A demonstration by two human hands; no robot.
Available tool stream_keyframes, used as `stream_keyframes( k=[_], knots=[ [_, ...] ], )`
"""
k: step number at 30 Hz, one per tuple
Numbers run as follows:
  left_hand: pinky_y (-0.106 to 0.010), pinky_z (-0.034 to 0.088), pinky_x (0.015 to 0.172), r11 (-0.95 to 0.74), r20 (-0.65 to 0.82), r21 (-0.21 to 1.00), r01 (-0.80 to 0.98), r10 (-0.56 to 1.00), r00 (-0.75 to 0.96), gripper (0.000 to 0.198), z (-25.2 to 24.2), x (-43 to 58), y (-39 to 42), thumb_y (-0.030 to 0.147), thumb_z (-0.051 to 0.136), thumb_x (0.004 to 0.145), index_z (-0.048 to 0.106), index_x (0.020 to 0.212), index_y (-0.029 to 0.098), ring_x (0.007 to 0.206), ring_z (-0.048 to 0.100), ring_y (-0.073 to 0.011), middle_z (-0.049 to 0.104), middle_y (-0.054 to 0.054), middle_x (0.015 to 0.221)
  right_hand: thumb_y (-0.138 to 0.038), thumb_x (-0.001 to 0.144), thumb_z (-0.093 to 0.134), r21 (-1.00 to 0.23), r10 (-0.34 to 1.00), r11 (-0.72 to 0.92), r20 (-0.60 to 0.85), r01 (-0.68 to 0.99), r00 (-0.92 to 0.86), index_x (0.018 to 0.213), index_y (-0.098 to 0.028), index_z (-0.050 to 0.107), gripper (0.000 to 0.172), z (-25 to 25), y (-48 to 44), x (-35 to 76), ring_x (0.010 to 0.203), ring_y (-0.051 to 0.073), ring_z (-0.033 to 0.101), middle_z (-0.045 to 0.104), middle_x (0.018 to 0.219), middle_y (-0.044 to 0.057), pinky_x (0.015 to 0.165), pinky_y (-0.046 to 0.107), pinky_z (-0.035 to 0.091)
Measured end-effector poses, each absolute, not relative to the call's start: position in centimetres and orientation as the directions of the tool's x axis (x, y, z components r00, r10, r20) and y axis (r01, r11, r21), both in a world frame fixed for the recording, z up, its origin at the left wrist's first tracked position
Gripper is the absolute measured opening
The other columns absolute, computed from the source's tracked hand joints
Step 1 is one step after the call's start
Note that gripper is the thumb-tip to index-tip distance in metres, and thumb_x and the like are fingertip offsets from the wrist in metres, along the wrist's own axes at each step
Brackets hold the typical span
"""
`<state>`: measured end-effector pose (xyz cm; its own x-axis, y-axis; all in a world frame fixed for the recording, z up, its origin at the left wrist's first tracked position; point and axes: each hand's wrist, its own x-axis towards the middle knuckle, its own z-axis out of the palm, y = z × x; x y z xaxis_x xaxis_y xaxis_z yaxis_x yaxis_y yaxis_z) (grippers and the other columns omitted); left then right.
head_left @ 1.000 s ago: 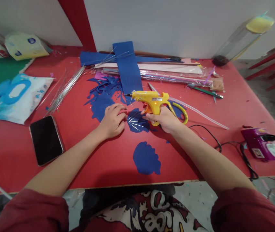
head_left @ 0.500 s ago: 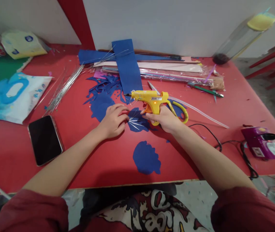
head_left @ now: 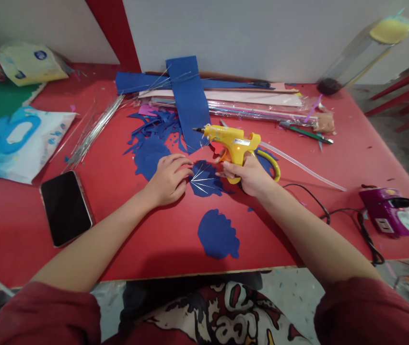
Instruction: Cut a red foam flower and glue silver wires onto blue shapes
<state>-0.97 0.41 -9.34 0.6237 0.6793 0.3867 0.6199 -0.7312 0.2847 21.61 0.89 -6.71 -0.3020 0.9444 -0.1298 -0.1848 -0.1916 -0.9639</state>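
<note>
My right hand (head_left: 252, 175) grips a yellow hot glue gun (head_left: 238, 143), its nozzle pointing left and a small orange light showing on its body. Below the nozzle lies a scalloped blue cut-out (head_left: 204, 189) with several thin silver wires (head_left: 201, 181) fanned across it. The curled fingers of my left hand (head_left: 171, 179) hold the wires where they meet, at the cut-out's left edge. Nearer to me is a second blue cut-out (head_left: 218, 235), lying flat. Partly behind my right hand are yellow-handled scissors (head_left: 275, 167).
Blue scraps (head_left: 157, 127) and blue strips (head_left: 190, 98) lie toward the wall. On the left are a wire bundle (head_left: 96, 129), a phone (head_left: 66, 208) and a wipes pack (head_left: 28, 143). A purple power box (head_left: 391, 213) with cords stands right, beyond a clear glue stick (head_left: 305, 167).
My right hand has raised the glue gun slightly and moved it right, away from the wires. My left hand stays in place at the wires.
</note>
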Motion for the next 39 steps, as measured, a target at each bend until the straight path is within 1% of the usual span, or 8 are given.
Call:
stream_keyframes(
  k=[4,8,10,12,17,25,32,39],
  knots=[
    [-0.048,0.03,0.095,-0.726,0.346,0.261,0.637,0.686,0.64,0.034,-9.3,-0.5,0.1,0.02,0.045,0.077,0.059,0.107,0.017,0.117,0.039,-0.0298,0.054,-0.013,0.122,-0.035,0.063,0.074,-0.959,0.946,-0.184,-0.113,-0.217,-0.304,0.076,-0.02,0.051,0.03,-6.7,0.9,21.6,0.043,0.003,0.036,0.043,0.055,-0.01,0.072,0.033,0.052],
    [-0.052,0.023,0.097,-0.669,0.265,0.241,0.703,0.742,0.616,0.051,-9.3,0.5,-0.5,0.035,0.049,0.078,0.049,0.126,0.02,0.126,0.028,-0.0354,0.036,-0.015,0.14,-0.035,0.062,0.075,-0.963,0.945,-0.169,-0.098,-0.21,-0.312,0.08,-0.02,0.053,0.032,-6.7,0.9,21.4,0.043,0.003,0.037,0.045,0.056,-0.01,0.073,0.034,0.052],
    [-0.055,0.019,0.098,-0.651,0.235,0.223,0.726,0.759,0.608,0.057,-9.3,1.0,-0.7,0.041,0.051,0.077,0.044,0.131,0.023,0.129,0.021,-0.0377,0.028,-0.014,0.145,-0.035,0.061,0.075,-0.967,0.948,-0.164,-0.1,-0.196,-0.302,0.079,-0.02,0.053,0.033,-6.7,0.8,21.3,0.043,0.003,0.037,0.046,0.055,-0.01,0.074,0.034,0.052],
    [-0.056,0.015,0.099,-0.639,0.216,0.209,0.74,0.768,0.603,0.058,-9.3,1.2,-0.8,0.045,0.05,0.077,0.044,0.131,0.026,0.131,0.018,-0.0385,0.025,-0.013,0.146,-0.036,0.059,0.076,-0.969,0.951,-0.16,-0.1,-0.187,-0.293,0.078,-0.02,0.053,0.033,-6.6,0.8,21.2,0.043,0.003,0.037,0.048,0.057,-0.009,0.074,0.034,0.052],
    [-0.056,0.012,0.1,-0.624,0.186,0.191,0.758,0.781,0.596,0.057,-9.3,1.2,-0.8,0.049,0.047,0.079,0.044,0.132,0.026,0.132,0.016,-0.038,0.025,-0.012,0.147,-0.038,0.057,0.077,-0.972,0.949,-0.157,-0.101,-0.172,-0.297,0.079,-0.02,0.054,0.036,-6.7,0.8,21.2,0.044,0.003,0.038,0.05,0.059,-0.009,0.071,0.033,0.052],
    [-0.056,0.012,0.1,-0.616,0.156,0.19,0.765,0.788,0.595,0.057,-9.4,1.2,-0.9,0.048,0.047,0.08,0.042,0.133,0.026,0.133,0.015,-0.037,0.024,-0.011,0.148,-0.036,0.06,0.077,-0.971,0.947,-0.143,-0.079,-0.191,-0.31,0.078,-0.019,0.055,0.033,-6.9,0.7,21.2,0.045,0.004,0.037,0.049,0.057,-0.009,0.072,0.033,0.051],
    [-0.058,0.013,0.099,-0.631,0.176,0.203,0.749,0.776,0.605,0.055,-9.4,1.3,-0.9,0.045,0.049,0.079,0.045,0.131,0.025,0.132,0.017,-0.0384,0.027,-0.012,0.147,-0.036,0.062,0.075,-0.976,0.947,-0.135,-0.077,-0.168,-0.312,0.078,-0.02,0.055,0.03,-7.0,0.7,21.2,0.044,0.005,0.036,0.045,0.053,-0.009,0.07,0.032,0.05],
    [-0.059,0.012,0.099,-0.641,0.19,0.234,0.731,0.767,0.613,0.055,-9.5,1.2,-0.8,0.044,0.049,0.079,0.044,0.131,0.025,0.132,0.016,-0.0385,0.028,-0.013,0.146,-0.038,0.061,0.075,-0.98,0.95,-0.135,-0.085,-0.15,-0.301,0.079,-0.02,0.055,0.032,-7.1,0.7,21.2,0.044,0.005,0.036,0.046,0.054,-0.009,0.072,0.033,0.051]
  ],
)
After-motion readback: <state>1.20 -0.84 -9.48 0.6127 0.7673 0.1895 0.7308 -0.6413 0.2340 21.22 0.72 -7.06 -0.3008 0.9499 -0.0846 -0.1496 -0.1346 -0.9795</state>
